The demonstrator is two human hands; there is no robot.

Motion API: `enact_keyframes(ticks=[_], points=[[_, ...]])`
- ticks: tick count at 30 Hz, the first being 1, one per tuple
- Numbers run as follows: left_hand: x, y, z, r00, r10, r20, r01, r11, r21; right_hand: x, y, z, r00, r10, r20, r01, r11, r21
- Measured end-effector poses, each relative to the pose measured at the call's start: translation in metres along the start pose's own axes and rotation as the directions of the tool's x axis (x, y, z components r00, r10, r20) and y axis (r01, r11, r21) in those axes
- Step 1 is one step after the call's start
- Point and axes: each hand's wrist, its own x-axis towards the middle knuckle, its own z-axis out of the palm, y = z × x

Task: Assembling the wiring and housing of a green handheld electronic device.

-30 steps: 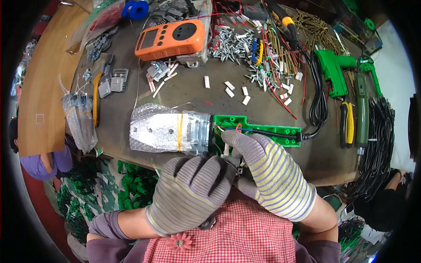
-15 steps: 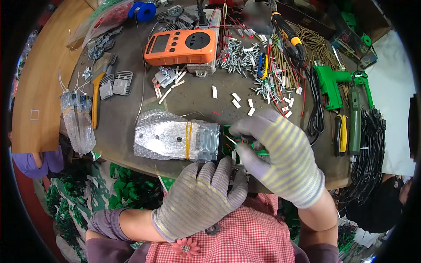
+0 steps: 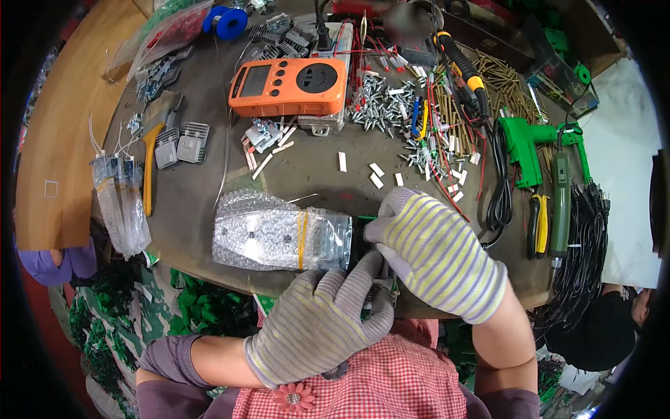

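Note:
Both my hands wear grey gloves with yellow stripes and meet at the right end of a bubble-wrapped pack (image 3: 258, 234) with a yellow rubber band around it. My left hand (image 3: 321, 321) is closed, its fingertips curled at the near side of that end; a small metallic part shows beside its thumb. From the right, my right hand (image 3: 443, 255) is closed with fingertips pressed together over the same spot. They cover what they pinch, and only a sliver of green and a dark gap show between the pack and the glove.
An orange meter (image 3: 289, 87) stands beyond the pack. Screws (image 3: 380, 101) and white sleeves (image 3: 377, 170) lie scattered behind my hands. At the right are a green glue gun (image 3: 520, 150), yellow-black pliers (image 3: 537, 223) and a cable bundle (image 3: 590, 251). A yellow-handled brush (image 3: 149, 167) lies left.
My right hand has come down and leftward, its fingers closing over the green board and white wire that showed before. My left hand's fingertips have shifted slightly right. The view has tilted slightly.

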Motion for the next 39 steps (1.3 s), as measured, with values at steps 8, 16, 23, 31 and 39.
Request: enact_keyframes(ticks=[8,16,23,31,39], points=[[0.006,-0.002,-0.006,0.996,0.026,0.087,-0.026,1.000,-0.003,-0.016,0.006,-0.015,0.981,0.184,0.066,-0.193,0.872,0.449],[0.003,-0.007,-0.004,0.997,0.024,0.077,-0.015,0.994,-0.112,-0.009,-0.010,0.012,0.995,-0.011,-0.104,0.006,0.999,-0.053],[0.010,-0.001,-0.008,0.993,-0.006,0.115,0.011,0.999,-0.048,-0.030,0.067,-0.083,0.805,0.314,-0.504,-0.336,0.940,0.050],[0.005,0.000,-0.001,0.999,0.001,0.037,0.001,0.999,-0.053,-0.055,0.217,-0.130,0.959,0.269,-0.091,-0.263,0.719,-0.643],[0.005,-0.001,0.002,1.000,-0.014,0.021,0.015,0.998,-0.068,-0.074,0.201,-0.143,0.976,0.000,-0.217,-0.151,0.719,-0.679]])
